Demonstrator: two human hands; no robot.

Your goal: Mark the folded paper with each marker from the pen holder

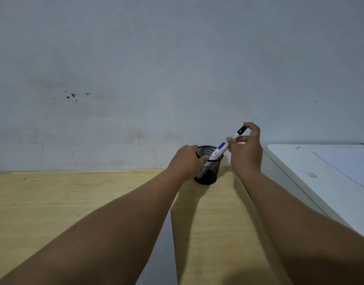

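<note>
Marker and mesh pen holder, both hands engaged, wooden desk against grey wall.

Left hand (186, 159) grips the rim of the black mesh pen holder (207, 167), fingers curled over its near edge; holder stands upright at the far edge of the desk (53, 202). Right hand (246, 149) pinches a white marker (226, 146) with black cap between thumb and fingertips; marker tilted, lower end inside the holder, cap end up and right. White cabinet (321, 177) just beside the desk, right. Folded paper not identifiable.
</note>
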